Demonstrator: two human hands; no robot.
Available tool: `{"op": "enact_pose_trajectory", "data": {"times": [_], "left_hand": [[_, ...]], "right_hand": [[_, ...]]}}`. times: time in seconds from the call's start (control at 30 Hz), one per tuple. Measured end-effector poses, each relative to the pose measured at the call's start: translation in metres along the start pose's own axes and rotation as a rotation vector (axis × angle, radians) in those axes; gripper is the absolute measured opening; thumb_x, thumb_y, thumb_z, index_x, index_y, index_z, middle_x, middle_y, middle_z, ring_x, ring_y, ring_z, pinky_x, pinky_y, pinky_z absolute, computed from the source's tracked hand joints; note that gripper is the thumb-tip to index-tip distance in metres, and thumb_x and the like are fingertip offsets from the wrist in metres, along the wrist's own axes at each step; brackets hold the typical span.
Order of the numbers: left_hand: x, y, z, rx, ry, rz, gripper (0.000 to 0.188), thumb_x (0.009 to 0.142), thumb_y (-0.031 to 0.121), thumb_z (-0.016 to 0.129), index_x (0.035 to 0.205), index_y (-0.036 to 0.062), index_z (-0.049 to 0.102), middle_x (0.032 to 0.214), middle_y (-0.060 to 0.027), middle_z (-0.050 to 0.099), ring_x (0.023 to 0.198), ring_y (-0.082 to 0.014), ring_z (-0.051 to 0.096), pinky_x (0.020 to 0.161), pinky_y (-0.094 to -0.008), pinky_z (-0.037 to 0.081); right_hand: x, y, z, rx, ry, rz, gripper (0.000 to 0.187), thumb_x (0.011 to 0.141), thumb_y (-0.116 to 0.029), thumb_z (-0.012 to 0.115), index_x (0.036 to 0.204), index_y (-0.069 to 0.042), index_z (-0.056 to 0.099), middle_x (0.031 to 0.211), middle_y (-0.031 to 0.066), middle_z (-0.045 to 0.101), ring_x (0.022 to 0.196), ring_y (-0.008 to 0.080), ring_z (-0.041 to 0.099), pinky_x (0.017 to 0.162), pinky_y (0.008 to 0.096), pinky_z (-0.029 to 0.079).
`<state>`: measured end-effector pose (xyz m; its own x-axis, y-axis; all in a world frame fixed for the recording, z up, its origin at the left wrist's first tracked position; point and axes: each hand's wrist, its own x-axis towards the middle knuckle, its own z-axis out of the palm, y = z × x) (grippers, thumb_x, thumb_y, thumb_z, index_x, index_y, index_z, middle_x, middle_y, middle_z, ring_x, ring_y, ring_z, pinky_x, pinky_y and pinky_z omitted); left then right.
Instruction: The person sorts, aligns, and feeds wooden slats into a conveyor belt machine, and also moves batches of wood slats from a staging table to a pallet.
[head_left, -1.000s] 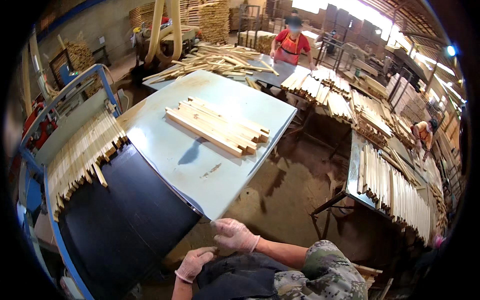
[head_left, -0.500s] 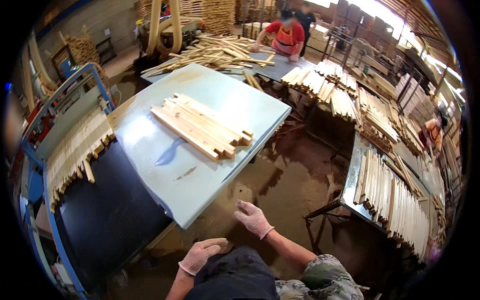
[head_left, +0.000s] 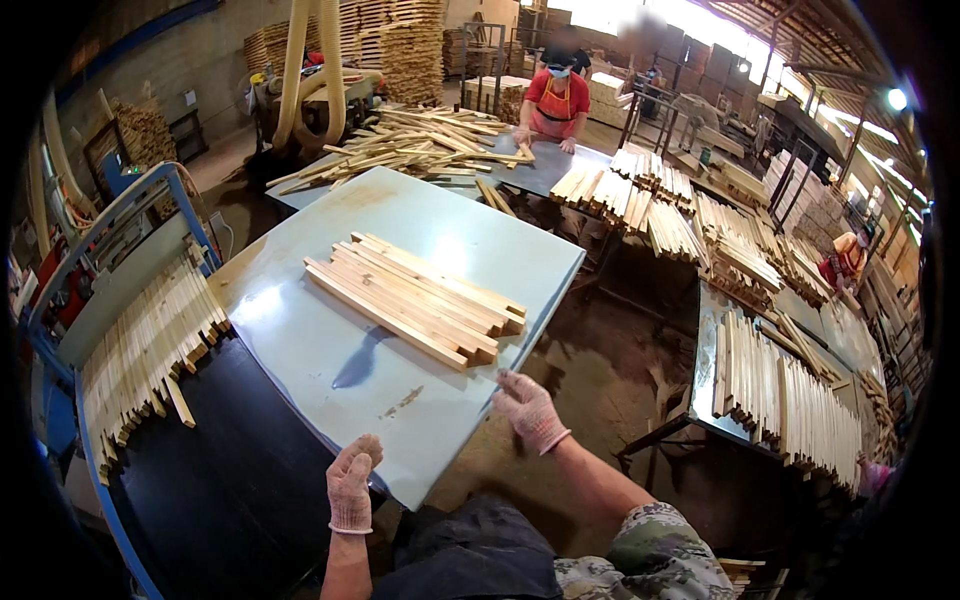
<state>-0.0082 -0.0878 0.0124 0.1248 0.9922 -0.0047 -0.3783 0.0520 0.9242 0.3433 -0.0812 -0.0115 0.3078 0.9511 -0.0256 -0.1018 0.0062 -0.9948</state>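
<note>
A loose row of pale wooden strips (head_left: 420, 297) lies side by side on the light blue-grey tabletop (head_left: 470, 225), ends uneven. My right hand (head_left: 532, 410), in a pinkish knit glove, is at the table's right edge, close to the strips' near ends; its fingers are loosely bent and hold nothing. Over the table's near left corner is my left hand (head_left: 352, 487), gloved alike, with fingers partly bent and nothing seen in them. It is farther from the strips than the right hand.
At left, more strips (head_left: 150, 350) lie on a blue-framed machine with a dark bed (head_left: 230, 450). A heap of strips (head_left: 420, 140) and a person in a red apron (head_left: 553, 105) are beyond the table. Right-hand tables hold rows of strips (head_left: 790, 395); another person (head_left: 848, 258) stands there.
Both my hands have moved up and forward from near my body to the table's near edges. The table appears nearer, and the strips on it lie as before.
</note>
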Motion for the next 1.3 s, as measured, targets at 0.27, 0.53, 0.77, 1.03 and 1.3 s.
{"op": "enact_pose_trajectory", "data": {"times": [0.27, 0.53, 0.77, 1.03, 1.3], "left_hand": [[0.049, -0.01, -0.032, 0.286, 0.129, 0.188, 0.054, 0.092, 0.009, 0.068, 0.142, -0.0094, 0.059, 0.147, -0.0219, 0.062, 0.138, -0.0297, 0.057, 0.118, -0.038, 0.041], [0.083, -0.011, -0.023, 0.635, 0.227, 0.243, 0.057, 0.09, 0.014, 0.071, 0.142, -0.0062, 0.06, 0.143, -0.0244, 0.063, 0.132, -0.0357, 0.061, 0.114, -0.0401, 0.046], [0.095, -0.023, -0.01, 0.784, 0.267, 0.199, 0.059, 0.087, 0.011, 0.073, 0.141, -0.0075, 0.059, 0.138, -0.0266, 0.063, 0.126, -0.0399, 0.063, 0.11, -0.0419, 0.049], [0.096, -0.03, -0.005, 0.924, 0.291, 0.245, 0.055, 0.081, 0.005, 0.073, 0.133, -0.0096, 0.061, 0.134, -0.0272, 0.064, 0.128, -0.0439, 0.06, 0.113, -0.0461, 0.047], [0.102, -0.025, 0.005, 1.011, 0.283, 0.244, 0.064, 0.085, 0.013, 0.069, 0.144, -0.009, 0.055, 0.146, -0.0281, 0.058, 0.131, -0.0414, 0.059, 0.114, -0.0437, 0.046]], "right_hand": [[0.095, -0.065, 0.04, -0.654, 0.015, -0.334, 0.061, 0.092, -0.027, 0.075, 0.142, 0.004, 0.061, 0.137, 0.0234, 0.067, 0.129, 0.0332, 0.065, 0.112, 0.0394, 0.05], [0.23, -0.095, 0.089, -1.22, 0.014, -0.303, 0.076, 0.093, -0.043, 0.066, 0.154, -0.003, 0.049, 0.146, 0.0233, 0.06, 0.137, 0.0381, 0.055, 0.116, 0.0442, 0.044], [0.328, -0.07, 0.106, -1.303, -0.111, 0.004, 0.064, 0.098, -0.049, 0.059, 0.139, 0.0, 0.06, 0.136, 0.0267, 0.065, 0.127, 0.0401, 0.063, 0.109, 0.0478, 0.05], [0.359, -0.08, 0.122, -1.171, -0.272, 0.239, 0.065, 0.1, -0.055, 0.047, 0.131, -0.003, 0.069, 0.134, 0.0222, 0.069, 0.126, 0.0378, 0.064, 0.11, 0.0467, 0.047], [0.349, -0.056, 0.141, -1.254, -0.199, 0.037, 0.064, 0.097, -0.056, 0.054, 0.117, 0.001, 0.076, 0.119, 0.027, 0.074, 0.114, 0.0403, 0.071, 0.099, 0.0462, 0.055]]}}
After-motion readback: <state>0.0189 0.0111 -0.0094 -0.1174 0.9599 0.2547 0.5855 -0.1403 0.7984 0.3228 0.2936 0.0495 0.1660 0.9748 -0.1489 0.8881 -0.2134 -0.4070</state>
